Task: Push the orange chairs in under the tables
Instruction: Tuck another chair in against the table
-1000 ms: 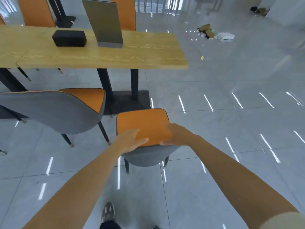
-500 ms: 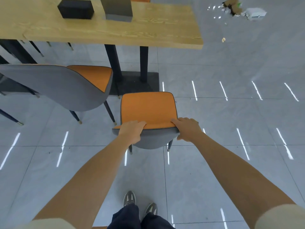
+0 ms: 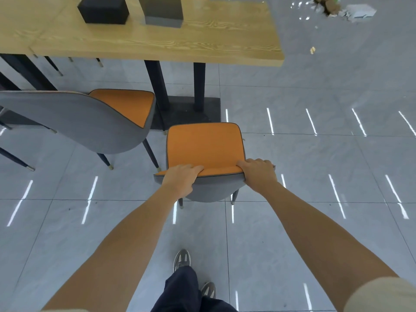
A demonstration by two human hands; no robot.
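Head view: left hand and right hand grip the orange chair by its backrest.

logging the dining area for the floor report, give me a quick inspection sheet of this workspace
Surface: grey tiled floor, glossy, streaked with light reflections; wooden table stands on it.
Job's things: orange chair faces the table with its seat fully in view, not under the tabletop; second orange chair to its left is also out.
Clutter: black box and grey stand on the table; litter on the floor at far right.
Grippers: left hand and right hand both grip the top of the orange chair's backrest.
Cables: nothing seen.
Surroundings: chair legs beyond the table at left; the person's shoes below.
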